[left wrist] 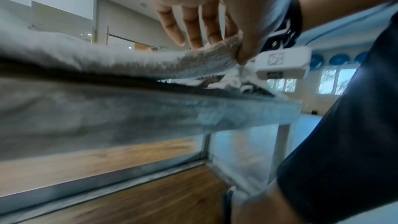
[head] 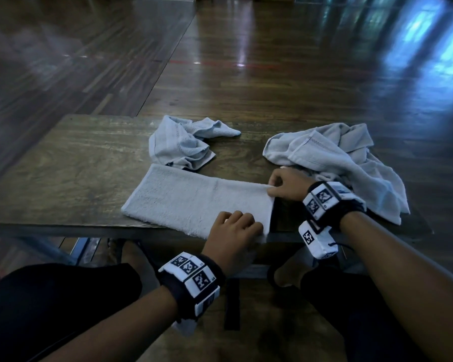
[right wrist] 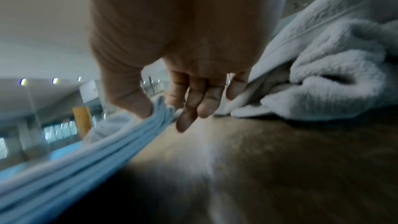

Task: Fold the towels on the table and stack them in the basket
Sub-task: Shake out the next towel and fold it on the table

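1. A folded towel [head: 194, 199] lies as a long flat strip on the wooden desk [head: 76, 163], running from the middle of the desk toward its near edge, where its near right corner overhangs slightly.
2. The left hand [head: 237, 229] sits on the strip's near right corner. In the left wrist view the thumb pinches the towel's edge [left wrist: 206, 57] against the side of the hand, while the other fingers [left wrist: 193, 28] point down, slightly spread, their tips at or just above the cloth.
3. The right hand [head: 288, 185] holds the far right corner of the same strip. In the right wrist view the thumb pinches the layered hem [right wrist: 155, 113]; the remaining fingers [right wrist: 200, 98] hang close together. That view is blurred, so which finger opposes the thumb is unclear.
4. The short end of the strip between the two hands looks raised a little off the desk, with a dark gap beneath it.
5. A crumpled towel [head: 183, 145] lies at the far middle of the desk, touching the strip's far long edge.
6. A second, larger crumpled towel [head: 345, 163] lies on the right, draping toward the desk's right edge; the right hand is just beside it.
7. Both wrists wear black bands with white marker blocks [head: 194, 275].
8. Dark wooden floor [head: 272, 61] surrounds the desk.
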A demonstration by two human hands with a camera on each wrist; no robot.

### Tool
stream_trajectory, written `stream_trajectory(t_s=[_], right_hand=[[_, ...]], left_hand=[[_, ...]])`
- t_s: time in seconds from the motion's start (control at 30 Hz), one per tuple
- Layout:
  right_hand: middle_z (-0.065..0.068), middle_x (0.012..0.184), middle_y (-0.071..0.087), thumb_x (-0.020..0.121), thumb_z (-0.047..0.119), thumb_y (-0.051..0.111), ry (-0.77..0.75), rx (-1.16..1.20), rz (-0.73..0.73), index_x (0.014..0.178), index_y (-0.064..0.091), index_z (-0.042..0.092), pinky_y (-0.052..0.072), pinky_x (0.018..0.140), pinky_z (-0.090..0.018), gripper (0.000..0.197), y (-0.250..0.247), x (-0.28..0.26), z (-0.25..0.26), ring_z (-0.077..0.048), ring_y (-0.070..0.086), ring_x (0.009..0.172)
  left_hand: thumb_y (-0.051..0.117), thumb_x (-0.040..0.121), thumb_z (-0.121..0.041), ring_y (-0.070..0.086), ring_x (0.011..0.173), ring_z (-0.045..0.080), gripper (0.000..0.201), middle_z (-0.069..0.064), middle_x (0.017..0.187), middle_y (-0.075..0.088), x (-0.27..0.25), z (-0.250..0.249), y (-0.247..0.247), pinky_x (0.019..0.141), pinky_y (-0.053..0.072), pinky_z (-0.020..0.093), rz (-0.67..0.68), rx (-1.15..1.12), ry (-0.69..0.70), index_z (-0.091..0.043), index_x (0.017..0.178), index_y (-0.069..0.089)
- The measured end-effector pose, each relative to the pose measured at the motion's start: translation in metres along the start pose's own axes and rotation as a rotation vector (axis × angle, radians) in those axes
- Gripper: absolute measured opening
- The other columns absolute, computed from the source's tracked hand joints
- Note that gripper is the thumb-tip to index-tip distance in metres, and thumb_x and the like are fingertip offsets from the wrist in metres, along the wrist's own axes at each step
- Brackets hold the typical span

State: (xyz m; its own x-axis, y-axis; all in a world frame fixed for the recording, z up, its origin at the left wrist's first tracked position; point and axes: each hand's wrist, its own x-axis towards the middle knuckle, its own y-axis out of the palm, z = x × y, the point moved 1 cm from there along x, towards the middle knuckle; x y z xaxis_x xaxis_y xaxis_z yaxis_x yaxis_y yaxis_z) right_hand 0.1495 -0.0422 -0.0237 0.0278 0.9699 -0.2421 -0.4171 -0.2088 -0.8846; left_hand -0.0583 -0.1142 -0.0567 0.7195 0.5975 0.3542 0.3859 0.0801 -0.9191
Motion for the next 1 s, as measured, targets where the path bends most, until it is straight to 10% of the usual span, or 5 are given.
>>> stream_trajectory(t_s=[0.3,0.4,0.53,0.73,1.0], right_hand=[[-0.01,0.069,0.05,0.081,-0.002,0.057,-0.205,0.704,0.026,0.07,0.064,0.017,0.034,0.056,-0.02,0.023,-0.062,-0.034,0.015,-0.003,0.046,0.052],[-0.004,0.07,0.058,0.059,0.028,0.079,-0.237,0.821,0.157,0.076,0.072,0.018,0.033,0.054,-0.017,0.021,-0.066,-0.024,0.027,-0.005,0.046,0.056],[0.002,0.084,0.073,0.048,0.029,0.085,-0.245,0.782,0.252,0.105,0.064,0.001,0.047,0.07,-0.014,0.067,-0.061,-0.002,0.053,-0.009,0.064,0.08],[-0.003,0.091,0.066,0.081,0.01,0.067,-0.186,0.547,0.193,0.099,0.067,0.007,0.047,0.085,-0.023,0.018,-0.032,0.043,0.103,-0.012,0.059,0.087],[-0.005,0.095,0.065,0.083,0.022,0.067,-0.149,0.316,0.149,0.09,0.069,0.014,0.041,0.081,-0.03,0.01,0.013,0.087,0.128,-0.016,0.056,0.092]], left_hand=[[0.057,0.08,-0.04,0.058,0.077,0.01,0.015,-0.012,0.08,0.064,-0.003,-0.015,-0.068,0.071,0.04,0.032,-0.295,-0.306,-0.175,-0.026,0.086,0.058],[0.057,0.08,-0.041,0.058,0.076,0.006,0.015,-0.014,0.081,0.064,-0.015,0.004,-0.075,0.072,0.043,0.034,-0.319,-0.38,-0.277,-0.027,0.085,0.057],[0.06,0.081,-0.041,0.061,0.077,0.001,0.018,-0.014,0.079,0.064,-0.034,0.04,-0.075,0.072,0.049,0.038,-0.389,-0.513,-0.415,-0.023,0.083,0.059],[0.052,0.08,-0.052,0.062,0.075,0.003,0.027,-0.012,0.079,0.067,-0.054,0.087,-0.064,0.068,0.05,0.031,-0.356,-0.5,-0.631,-0.025,0.079,0.059],[0.047,0.079,-0.046,0.059,0.081,0.019,0.026,-0.005,0.079,0.061,-0.06,0.118,-0.046,0.076,0.05,0.043,-0.193,-0.396,-0.831,-0.022,0.076,0.056]])
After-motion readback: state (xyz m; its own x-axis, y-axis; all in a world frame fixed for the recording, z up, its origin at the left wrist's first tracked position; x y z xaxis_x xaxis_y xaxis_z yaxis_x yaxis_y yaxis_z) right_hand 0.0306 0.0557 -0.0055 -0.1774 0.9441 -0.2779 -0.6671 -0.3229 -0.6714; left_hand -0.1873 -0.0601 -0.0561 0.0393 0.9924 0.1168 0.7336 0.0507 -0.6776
